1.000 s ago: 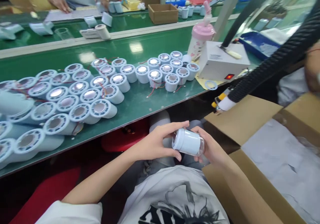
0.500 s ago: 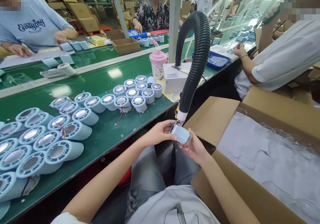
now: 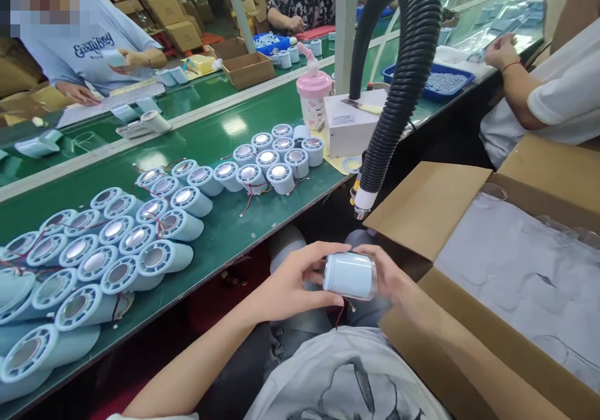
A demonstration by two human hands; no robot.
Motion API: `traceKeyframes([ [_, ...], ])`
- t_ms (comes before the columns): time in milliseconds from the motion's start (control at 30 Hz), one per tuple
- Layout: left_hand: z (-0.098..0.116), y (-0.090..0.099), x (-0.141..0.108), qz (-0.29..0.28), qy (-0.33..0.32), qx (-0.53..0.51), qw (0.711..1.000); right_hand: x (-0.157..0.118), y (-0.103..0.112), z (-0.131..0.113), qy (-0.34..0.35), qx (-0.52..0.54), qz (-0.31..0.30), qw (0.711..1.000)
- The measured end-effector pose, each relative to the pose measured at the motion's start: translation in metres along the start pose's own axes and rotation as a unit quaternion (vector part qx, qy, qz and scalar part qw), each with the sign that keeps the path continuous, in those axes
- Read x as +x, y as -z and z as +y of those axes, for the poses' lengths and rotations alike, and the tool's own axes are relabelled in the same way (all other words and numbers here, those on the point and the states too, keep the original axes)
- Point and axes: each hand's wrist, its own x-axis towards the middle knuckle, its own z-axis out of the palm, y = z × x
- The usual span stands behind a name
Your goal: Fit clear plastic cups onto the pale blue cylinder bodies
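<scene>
A light blue plastic cylinder (image 3: 349, 274) lies on its side above my lap, with a clear plastic cover (image 3: 374, 277) over its right part. My left hand (image 3: 312, 276) grips the cylinder's left end between thumb and fingers. Around the covered right end my right hand (image 3: 389, 276) is closed, its fingers partly hidden behind. Thin red and dark wires (image 3: 340, 314) dangle below the cylinder. Just above hangs the metal-tipped white nozzle (image 3: 364, 202) of a black corrugated hose (image 3: 398, 95), apart from both hands.
Rows of similar blue cylinders (image 3: 154, 257) with wires stand on the green conveyor (image 3: 225, 232) at left. An open carton (image 3: 417, 201) holding white sheeting and clear covers sits at right. A pink cup (image 3: 313, 95) and white box (image 3: 349, 126) stand behind. Co-workers sit across and at right.
Both hands have brought the cylinder down and away from the hose nozzle, turning it level. The head view has shifted. A co-worker across now holds up a blue piece.
</scene>
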Motion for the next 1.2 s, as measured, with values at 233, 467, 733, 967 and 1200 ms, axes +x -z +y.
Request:
traceKeyframes([
  [233,0.0,-0.001,-0.021,-0.011,0.023,-0.026,0.999,-0.023,-0.006,-0.008,0.215,-0.266,-0.004,0.94],
  [467,-0.003,-0.003,-0.029,-0.033,0.003,-0.11,0.993,-0.026,-0.016,-0.019,0.039,-0.064,0.019,0.997],
  [733,-0.015,0.003,-0.03,-0.051,0.056,-0.186,0.98,-0.016,-0.021,-0.016,-0.014,-0.016,0.03,0.999],
  [967,-0.003,0.0,-0.012,-0.097,0.028,-0.144,0.984,-0.032,-0.017,-0.023,-0.02,-0.015,0.097,0.995],
  [1200,-0.012,-0.005,-0.013,-0.1,0.033,-0.151,0.983,-0.037,-0.01,-0.018,-0.035,-0.098,0.079,0.991],
])
